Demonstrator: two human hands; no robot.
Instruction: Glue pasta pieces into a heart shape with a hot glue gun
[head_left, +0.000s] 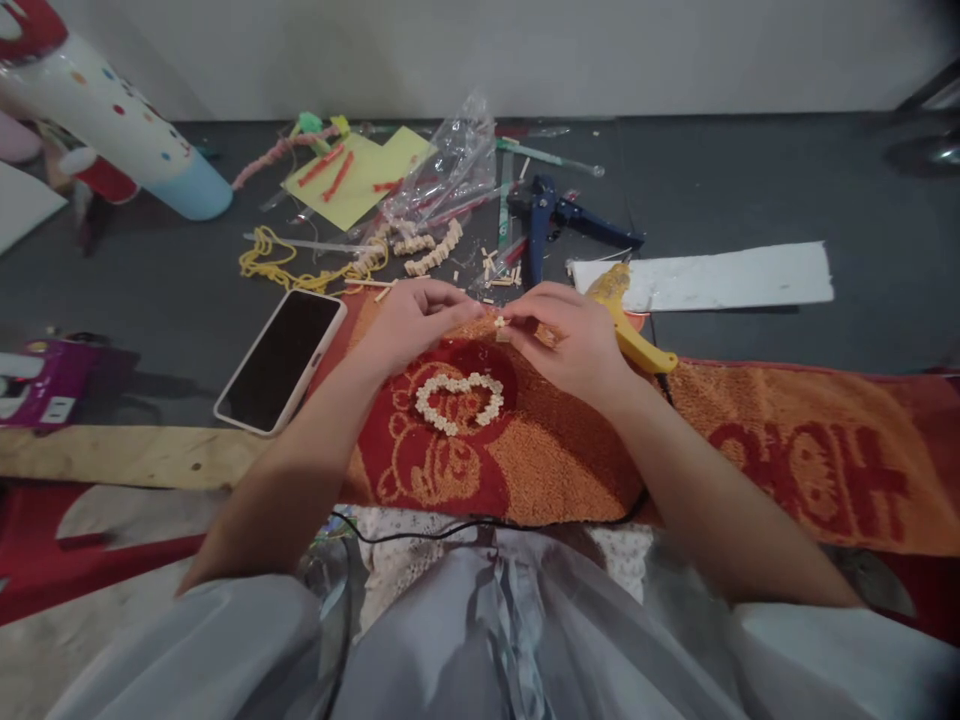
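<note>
My right hand (pixel 574 335) pinches a small cluster of cream stick pieces (pixel 501 324) between thumb and fingertips, above the orange and red towel (pixel 577 450). Just left of it, my left hand (pixel 424 318) has its thumb and forefinger pressed together; whatever is between them is too small to make out. Below both hands, a heart outline (pixel 424 400) built of short cream pieces lies on the towel. Loose cut pieces (pixel 491 268) are scattered beyond my fingertips. A yellow hot glue gun (pixel 634 335) rests beside my right hand.
A phone (pixel 281 360) lies by my left forearm. Behind are a blue-handled cutter (pixel 544 215), curved cream strips (pixel 436 250), yellow yarn (pixel 270 262), plastic wrap (pixel 454 160) and yellow paper (pixel 360 185). A white strip (pixel 735 278) lies right; a dotted bottle (pixel 142 130) stands left. A black cord (pixel 450 530) crosses the front.
</note>
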